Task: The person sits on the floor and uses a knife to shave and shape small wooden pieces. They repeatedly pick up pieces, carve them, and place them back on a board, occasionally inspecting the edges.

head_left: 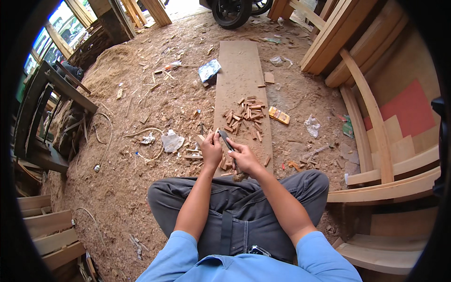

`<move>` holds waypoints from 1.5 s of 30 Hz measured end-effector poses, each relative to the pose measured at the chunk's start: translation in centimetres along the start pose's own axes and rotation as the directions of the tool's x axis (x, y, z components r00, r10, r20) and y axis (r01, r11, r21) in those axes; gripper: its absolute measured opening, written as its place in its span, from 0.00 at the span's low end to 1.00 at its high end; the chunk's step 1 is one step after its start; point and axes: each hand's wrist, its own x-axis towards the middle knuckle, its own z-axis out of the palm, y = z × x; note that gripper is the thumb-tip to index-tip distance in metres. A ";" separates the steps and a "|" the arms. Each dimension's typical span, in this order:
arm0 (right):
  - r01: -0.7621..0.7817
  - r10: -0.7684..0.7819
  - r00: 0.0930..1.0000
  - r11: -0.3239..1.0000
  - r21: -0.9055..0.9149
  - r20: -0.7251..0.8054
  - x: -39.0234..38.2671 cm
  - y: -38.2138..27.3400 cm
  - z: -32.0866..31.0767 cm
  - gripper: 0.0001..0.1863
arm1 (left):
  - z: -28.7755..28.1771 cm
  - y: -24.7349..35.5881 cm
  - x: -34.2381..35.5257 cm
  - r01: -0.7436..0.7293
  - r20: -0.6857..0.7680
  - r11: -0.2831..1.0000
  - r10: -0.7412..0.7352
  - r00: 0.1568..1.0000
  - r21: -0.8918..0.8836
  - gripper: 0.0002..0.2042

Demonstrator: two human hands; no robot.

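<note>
My right hand (245,160) is closed around a dark-bladed tool (224,137), whose rough brown handle end shows below the fist. The blade slants up and left toward my left hand (211,149). The left fingers are pinched together at the blade's upper end; what lies between them is too small to make out. A pale wood block (200,139) shows right beside those fingers. Just beyond both hands, a loose heap of small brown wood pieces (251,109) lies on a long flat board (238,61). A few more pieces lie under and around the hands.
A yellow packet (279,115) lies beside the board's right edge, and a silvery-blue wrapper (209,70) by its left. Wood shavings and scraps cover the ground (122,155). Timber frames (376,117) stand at right, a dark wooden frame (44,117) at left, a motorcycle wheel (231,11) far ahead.
</note>
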 end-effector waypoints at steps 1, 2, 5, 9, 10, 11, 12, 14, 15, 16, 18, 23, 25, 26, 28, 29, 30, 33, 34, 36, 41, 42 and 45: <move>0.007 -0.007 1.000 1.000 -0.007 -0.016 0.0 0.1 0.2 0.29 | 0.1 0.2 -0.1 -0.047 -0.017 0.999 0.047 0.999 0.017 0.12; 0.007 -0.007 0.999 1.000 -0.005 -0.034 0.0 0.1 0.3 0.29 | 0.2 0.3 -0.1 -0.023 -0.021 1.000 0.023 1.000 0.017 0.12; -0.021 0.021 1.000 1.000 -0.001 -0.019 0.1 0.1 0.5 0.29 | 0.2 0.5 -0.1 -0.025 -0.056 1.000 0.026 0.998 0.012 0.11; -0.064 0.064 0.998 0.998 0.023 0.018 0.0 -0.1 0.3 0.29 | -0.3 0.5 -0.2 -0.005 -0.027 0.999 0.006 1.000 0.041 0.11; -0.108 0.108 0.994 0.994 0.028 0.033 0.0 -0.1 0.1 0.30 | -0.4 0.5 -0.2 -0.004 -0.030 0.999 0.005 1.000 0.049 0.11; -0.073 0.072 0.997 0.997 0.039 0.035 0.0 -0.1 0.0 0.30 | -0.4 0.6 -0.2 0.008 -0.008 0.998 -0.008 1.000 0.057 0.11; -0.065 0.064 0.997 0.997 0.039 0.041 -0.1 -0.1 -0.1 0.30 | -0.5 0.6 -0.1 0.013 0.004 0.998 -0.013 1.000 0.062 0.11; -0.073 0.071 0.997 0.996 0.044 0.039 -0.1 0.1 -0.3 0.30 | -0.7 0.6 0.0 -0.003 0.018 0.996 0.002 1.000 0.086 0.10; -0.088 0.087 0.996 0.995 0.051 0.030 0.0 0.2 -0.4 0.30 | -0.7 0.6 0.0 -0.024 0.021 0.994 0.022 1.000 0.106 0.10; -0.079 0.078 0.997 0.995 0.060 0.014 0.1 0.3 -0.5 0.30 | -0.7 0.7 0.0 -0.029 0.049 0.991 0.023 0.999 0.130 0.10; -0.049 0.049 0.999 0.999 0.006 -0.012 0.7 0.5 -0.6 0.30 | -0.4 1.1 -0.3 -0.062 0.062 0.989 0.054 0.997 0.133 0.09; 0.053 -0.045 0.973 0.998 0.029 -0.227 2.2 0.3 -1.9 0.29 | 1.6 2.3 -2.6 -0.281 0.288 0.956 0.247 0.925 0.083 0.07; 0.007 -0.011 0.988 1.000 -0.022 -0.151 1.9 0.4 -1.7 0.30 | 1.2 2.2 -2.1 -0.233 0.150 0.959 0.210 0.966 0.161 0.08; 0.024 -0.032 0.981 0.999 -0.045 -0.190 1.6 0.3 -1.8 0.30 | 1.0 1.9 -1.9 -0.143 0.114 0.977 0.126 0.985 0.157 0.09; -0.011 -0.005 0.975 0.998 -0.070 -0.224 1.1 0.1 -2.1 0.30 | 0.2 1.1 -1.1 0.021 0.016 0.990 -0.024 1.000 0.142 0.10; 0.062 -0.084 0.960 0.994 -0.091 -0.267 0.9 -0.1 -2.1 0.30 | 0.0 0.6 -0.7 0.069 0.022 0.993 -0.072 0.997 0.098 0.10; 0.096 -0.113 0.962 0.992 -0.081 -0.250 0.7 -0.4 -2.4 0.31 | -0.1 0.2 -0.3 0.102 -0.015 0.993 -0.101 0.995 0.054 0.11; 0.065 -0.065 0.985 0.998 -0.003 -0.163 0.3 -1.1 -2.2 0.31 | -0.1 -0.9 0.7 0.125 -0.077 0.977 -0.140 0.987 -0.170 0.13; 0.090 -0.094 0.989 0.995 -0.041 -0.118 0.0 -1.1 -2.0 0.31 | 0.0 -1.2 0.9 0.191 -0.037 0.953 -0.205 0.978 -0.237 0.13; 0.000 0.000 1.000 1.000 -0.003 0.000 -0.5 -1.1 -1.3 0.30 | 0.2 -1.4 1.1 0.314 0.022 0.879 -0.329 0.944 -0.358 0.13; 0.041 -0.040 0.998 0.999 -0.006 0.048 -1.0 -1.2 0.4 0.30 | 0.0 -1.0 1.1 0.348 0.061 0.793 -0.369 0.928 -0.500 0.12; 0.041 -0.040 0.998 0.999 -0.023 0.046 -1.1 -1.3 0.5 0.30 | -0.1 -0.9 1.2 0.342 0.078 0.770 -0.359 0.930 -0.539 0.12; 0.034 -0.032 0.999 0.998 -0.050 0.038 -1.1 -1.5 0.6 0.29 | -0.1 -0.6 1.3 0.365 0.104 0.758 -0.371 0.923 -0.541 0.12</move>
